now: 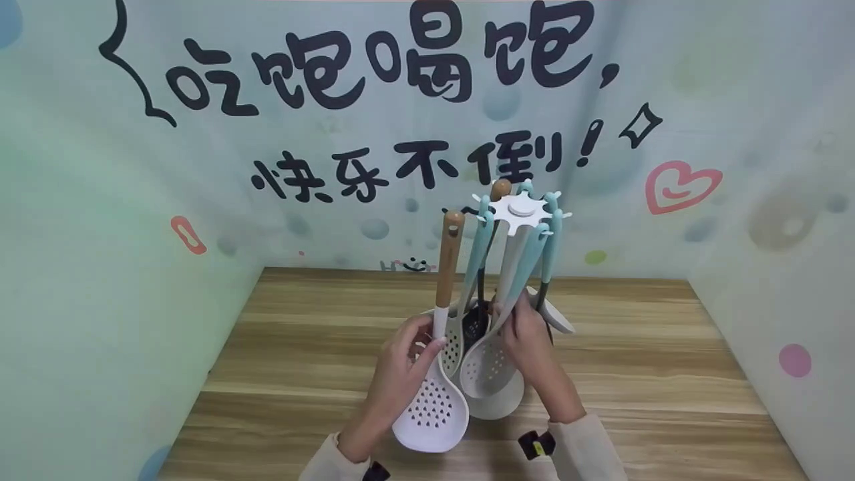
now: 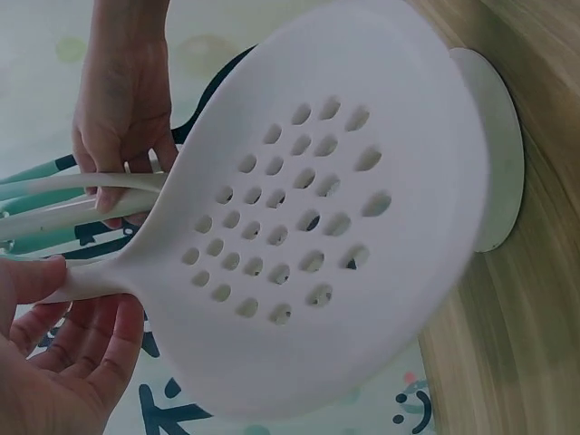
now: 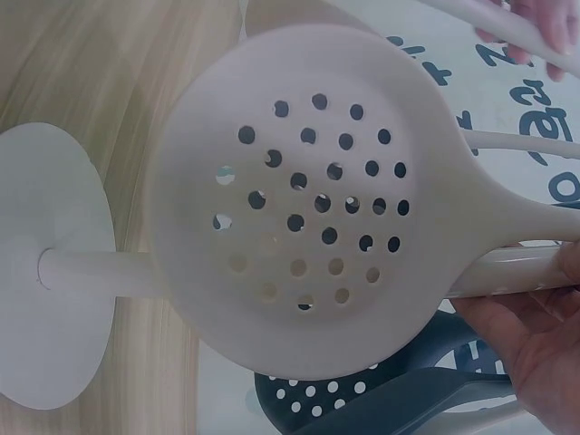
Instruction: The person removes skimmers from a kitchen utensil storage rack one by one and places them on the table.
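A white skimmer (image 1: 434,437) with a wooden handle (image 1: 449,267) is upright in my left hand (image 1: 397,374), which pinches its neck between thumb and fingers. Its broad perforated head fills much of the left wrist view. To its right stands a white utensil rack (image 1: 521,208) with a notched top and a round base (image 1: 501,406). My right hand (image 1: 531,341) grips the rack's pole (image 3: 507,272) behind a pale skimmer with round holes (image 3: 199,299). That skimmer hangs from the rack by a teal handle (image 1: 532,257).
More teal-handled utensils hang around the rack, among them a black perforated one (image 3: 317,399). A pale bowl-shaped utensil head (image 1: 560,317) sticks out on the right. Under everything lies a wood-grain table (image 1: 320,334), with a printed cloth backdrop (image 1: 200,167) behind.
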### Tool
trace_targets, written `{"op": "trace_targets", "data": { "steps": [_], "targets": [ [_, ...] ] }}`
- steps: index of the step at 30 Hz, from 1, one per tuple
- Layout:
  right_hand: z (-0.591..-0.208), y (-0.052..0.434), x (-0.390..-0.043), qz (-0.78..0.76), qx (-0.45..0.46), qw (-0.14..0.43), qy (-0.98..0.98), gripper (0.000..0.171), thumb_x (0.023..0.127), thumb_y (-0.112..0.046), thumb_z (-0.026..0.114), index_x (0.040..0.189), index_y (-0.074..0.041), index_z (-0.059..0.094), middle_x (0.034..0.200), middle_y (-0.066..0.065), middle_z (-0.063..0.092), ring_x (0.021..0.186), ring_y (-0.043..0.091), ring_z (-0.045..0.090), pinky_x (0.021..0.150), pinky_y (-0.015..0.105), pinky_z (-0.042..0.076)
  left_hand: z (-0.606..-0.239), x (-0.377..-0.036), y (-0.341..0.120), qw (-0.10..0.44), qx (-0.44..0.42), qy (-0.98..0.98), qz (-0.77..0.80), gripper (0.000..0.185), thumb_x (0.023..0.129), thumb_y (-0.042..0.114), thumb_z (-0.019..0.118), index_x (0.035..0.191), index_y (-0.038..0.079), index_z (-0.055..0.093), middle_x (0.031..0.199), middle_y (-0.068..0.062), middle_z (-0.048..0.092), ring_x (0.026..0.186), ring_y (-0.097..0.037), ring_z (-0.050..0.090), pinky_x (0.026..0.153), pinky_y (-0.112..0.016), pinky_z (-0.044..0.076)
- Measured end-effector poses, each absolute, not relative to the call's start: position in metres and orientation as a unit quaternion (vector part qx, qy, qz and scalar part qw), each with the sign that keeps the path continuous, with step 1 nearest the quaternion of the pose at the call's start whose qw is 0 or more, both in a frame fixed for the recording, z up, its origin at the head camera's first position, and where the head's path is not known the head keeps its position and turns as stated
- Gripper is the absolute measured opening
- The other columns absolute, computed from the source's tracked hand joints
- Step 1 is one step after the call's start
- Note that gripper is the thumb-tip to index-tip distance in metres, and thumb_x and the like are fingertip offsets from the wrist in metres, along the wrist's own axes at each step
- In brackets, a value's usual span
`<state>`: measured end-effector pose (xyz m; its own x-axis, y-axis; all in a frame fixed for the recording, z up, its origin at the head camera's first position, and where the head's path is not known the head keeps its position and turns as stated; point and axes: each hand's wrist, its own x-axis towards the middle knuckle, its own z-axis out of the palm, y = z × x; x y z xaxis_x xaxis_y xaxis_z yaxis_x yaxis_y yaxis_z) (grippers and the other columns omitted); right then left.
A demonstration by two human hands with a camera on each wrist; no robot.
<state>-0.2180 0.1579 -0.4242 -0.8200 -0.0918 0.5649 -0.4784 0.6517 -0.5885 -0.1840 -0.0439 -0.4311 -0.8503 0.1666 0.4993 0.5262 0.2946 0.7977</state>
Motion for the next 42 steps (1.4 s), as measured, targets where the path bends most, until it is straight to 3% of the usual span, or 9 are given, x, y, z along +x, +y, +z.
{"op": "trace_targets", "data": {
  "steps": [22, 33, 38, 42],
  "targets": [
    [-0.425, 0.158, -0.217, 0.402, 0.165, 0.226, -0.872, 0.03, 0.099, -0.013, 0.042, 0.124, 0.001, 0.037, 0.106, 0.018, 0.056, 0.099, 0.031, 0.064, 0.084, 0.046, 0.053, -0.474, -0.198, -0.065, 0.13, -0.161, -0.806, -0.554, 0.028, 0.09, 0.019, 0.06, 0.11, 0.0, 0.058, 0.094, -0.012, 0.064, 0.083, -0.021, 0.063, 0.075, -0.027, 0.054],
    [-0.425, 0.158, -0.217, 0.401, 0.158, 0.227, -0.873, 0.029, 0.098, -0.01, 0.043, 0.125, 0.001, 0.037, 0.106, 0.019, 0.058, 0.099, 0.031, 0.063, 0.083, 0.046, 0.052, -0.49, -0.204, -0.073, 0.076, -0.103, -0.812, -0.569, 0.029, 0.089, 0.013, 0.062, 0.112, -0.003, 0.056, 0.097, -0.016, 0.063, 0.083, -0.024, 0.063, 0.075, -0.027, 0.053],
    [-0.426, 0.158, -0.218, 0.407, 0.157, 0.218, -0.873, 0.029, 0.098, -0.01, 0.042, 0.125, 0.001, 0.037, 0.105, 0.018, 0.058, 0.1, 0.031, 0.063, 0.083, 0.046, 0.052, -0.503, -0.209, -0.076, 0.066, -0.095, -0.81, -0.575, 0.026, 0.087, 0.01, 0.063, 0.108, -0.003, 0.057, 0.094, -0.017, 0.064, 0.08, -0.022, 0.062, 0.071, -0.028, 0.053],
    [-0.425, 0.158, -0.217, 0.41, 0.158, 0.219, -0.871, 0.027, 0.098, -0.01, 0.042, 0.123, 0.0, 0.038, 0.105, 0.019, 0.059, 0.098, 0.031, 0.064, 0.082, 0.045, 0.053, -0.515, -0.212, -0.079, 0.073, -0.115, -0.798, -0.587, 0.022, 0.087, 0.012, 0.063, 0.102, -0.002, 0.056, 0.084, -0.014, 0.063, 0.07, -0.015, 0.061, 0.059, -0.026, 0.053]
  ]
}}
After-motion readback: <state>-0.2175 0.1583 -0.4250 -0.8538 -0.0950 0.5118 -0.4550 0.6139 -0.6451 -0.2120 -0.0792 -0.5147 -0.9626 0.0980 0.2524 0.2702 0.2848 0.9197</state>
